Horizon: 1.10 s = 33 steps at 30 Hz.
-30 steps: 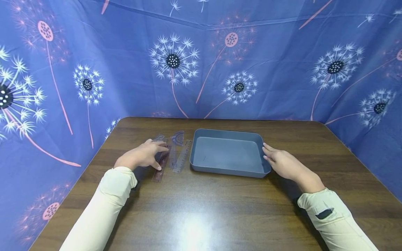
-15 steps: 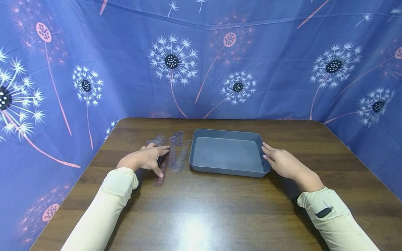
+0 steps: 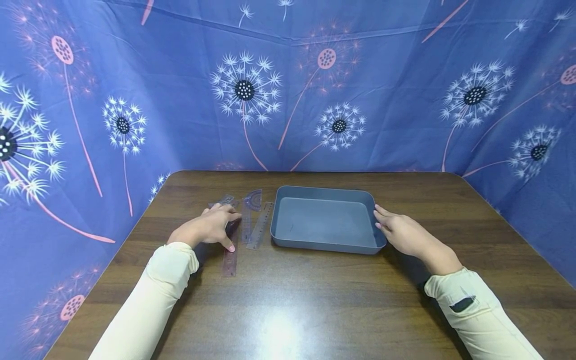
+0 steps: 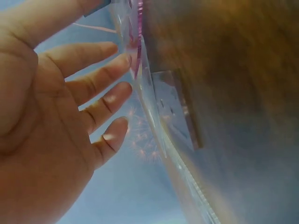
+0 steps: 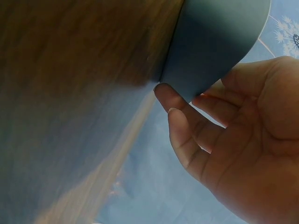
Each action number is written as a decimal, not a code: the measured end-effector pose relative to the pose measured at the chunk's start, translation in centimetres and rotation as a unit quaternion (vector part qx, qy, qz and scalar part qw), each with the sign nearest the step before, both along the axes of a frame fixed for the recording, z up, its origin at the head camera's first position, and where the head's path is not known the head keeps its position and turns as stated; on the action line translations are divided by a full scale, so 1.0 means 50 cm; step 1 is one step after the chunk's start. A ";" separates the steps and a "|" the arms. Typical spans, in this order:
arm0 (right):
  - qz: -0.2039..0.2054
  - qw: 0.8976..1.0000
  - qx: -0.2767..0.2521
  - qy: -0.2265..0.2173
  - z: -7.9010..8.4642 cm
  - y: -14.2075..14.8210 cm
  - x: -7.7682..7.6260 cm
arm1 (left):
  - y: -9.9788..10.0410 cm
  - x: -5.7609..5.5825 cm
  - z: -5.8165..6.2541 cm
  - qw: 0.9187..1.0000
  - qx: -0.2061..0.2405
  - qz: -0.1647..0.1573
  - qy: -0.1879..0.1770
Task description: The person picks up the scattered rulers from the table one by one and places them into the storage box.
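My left hand spreads over a pinkish clear ruler lying on the table, its thumb tip touching the ruler. In the left wrist view the fingers of this hand are loosely extended, beside a pink edge. Beyond the hand lies a clear set square, partly covered. To its right are a protractor, a purplish clear ruler and another clear ruler. My right hand rests its fingertips on the right wall of a grey tray; in the right wrist view they touch its outer side.
The wooden table carries the tray at its middle back, just right of the rulers. A blue cloth with dandelion prints hangs behind and beside the table.
The pinkish ruler has slid toward the front of the table under my left hand, and more of its near end shows. The right hand and tray stay in place.
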State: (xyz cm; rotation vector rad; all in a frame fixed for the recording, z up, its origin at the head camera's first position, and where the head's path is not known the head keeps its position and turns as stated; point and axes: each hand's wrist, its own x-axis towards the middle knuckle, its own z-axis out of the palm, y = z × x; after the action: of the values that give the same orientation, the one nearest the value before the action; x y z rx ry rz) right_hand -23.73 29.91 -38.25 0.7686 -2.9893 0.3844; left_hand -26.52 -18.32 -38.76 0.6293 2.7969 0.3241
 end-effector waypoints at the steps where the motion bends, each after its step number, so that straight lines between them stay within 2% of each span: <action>1: 0.000 1.000 0.000 0.001 0.000 0.000 0.000 | 0.001 0.000 0.000 1.000 0.000 0.001 0.006; 8: 0.001 1.000 -0.002 0.006 -0.001 0.004 -0.001 | 0.007 0.005 0.014 0.998 0.002 0.010 0.069; 14: -0.002 1.000 -0.003 0.007 0.002 0.006 0.002 | 0.010 0.009 0.030 0.997 0.016 -0.001 0.077; 26: -0.003 1.000 -0.006 0.006 0.000 0.010 0.005 | -0.009 0.014 0.058 0.990 0.050 -0.039 0.128; 33: 0.002 1.000 -0.012 0.005 -0.005 0.004 0.005 | -0.031 0.028 0.084 0.989 0.062 -0.038 0.125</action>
State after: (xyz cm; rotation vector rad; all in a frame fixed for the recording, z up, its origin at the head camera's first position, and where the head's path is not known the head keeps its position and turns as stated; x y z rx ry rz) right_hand -23.49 30.12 -38.52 0.7717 -2.9689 0.4145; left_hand -25.13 -19.85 -34.54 0.8576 2.9970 0.4330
